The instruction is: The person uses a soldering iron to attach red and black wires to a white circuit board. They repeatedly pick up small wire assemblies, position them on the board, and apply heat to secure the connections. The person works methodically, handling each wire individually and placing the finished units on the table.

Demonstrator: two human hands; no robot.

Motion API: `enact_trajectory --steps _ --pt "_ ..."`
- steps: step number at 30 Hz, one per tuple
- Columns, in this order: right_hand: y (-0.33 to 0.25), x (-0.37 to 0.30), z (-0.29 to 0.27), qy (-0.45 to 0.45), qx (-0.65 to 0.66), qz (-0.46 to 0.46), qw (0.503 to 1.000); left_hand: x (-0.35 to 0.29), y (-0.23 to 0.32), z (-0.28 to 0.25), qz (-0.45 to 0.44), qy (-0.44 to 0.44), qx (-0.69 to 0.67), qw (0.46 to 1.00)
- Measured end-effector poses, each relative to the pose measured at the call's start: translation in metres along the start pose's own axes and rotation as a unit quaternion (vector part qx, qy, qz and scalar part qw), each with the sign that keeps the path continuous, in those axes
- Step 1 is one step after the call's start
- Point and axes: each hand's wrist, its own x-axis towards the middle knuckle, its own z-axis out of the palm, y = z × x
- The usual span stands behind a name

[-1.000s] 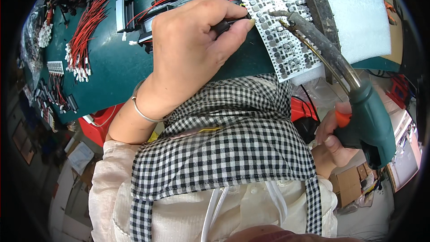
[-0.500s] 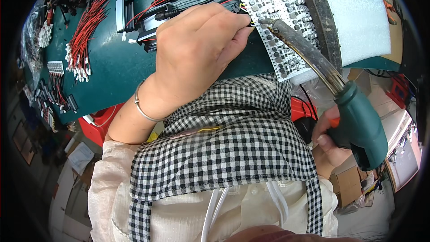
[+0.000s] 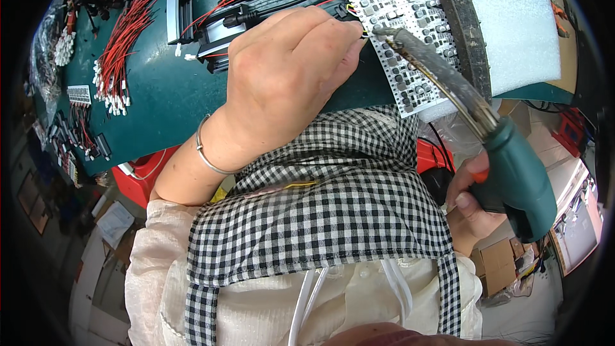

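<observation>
where fingers (image 3: pixel 333 41) pinch a wire, green bench (image 3: pixel 160 102), red wires (image 3: pixel 118 51), cluttered floor (image 3: pixel 96 218)

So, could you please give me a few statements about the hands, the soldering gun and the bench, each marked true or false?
1. The right hand grips a green-handled soldering gun. True.
2. The gun's tip rests on the white foam sheet. False: it meets the white circuit board panel, right beside the left hand's fingers.
3. The left hand wears a thin metal bracelet at the wrist. True.
4. The red wires lie bundled on the person's lap. False: they lie on the green bench top, left of the left hand.
</observation>
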Motion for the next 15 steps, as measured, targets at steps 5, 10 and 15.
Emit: enact_trajectory --steps 5,10,15 --pt "-0.0034 0.0046 0.0061 -0.011 -0.008 -0.008 1.0 0.0006 0.0018 -0.0014 -0.002 -0.002 0.005 1.0" --pt "-0.0014 0.0008 0.0066 -0.005 -0.046 -0.015 0.999 -0.0003 0.0006 -0.0002 0.007 0.0 0.003 1.0" --pt "0.0007 0.0008 0.0076 0.003 -0.028 -0.011 1.0 -0.0006 0.0009 0.0004 0.01 0.0 0.007 1.0"
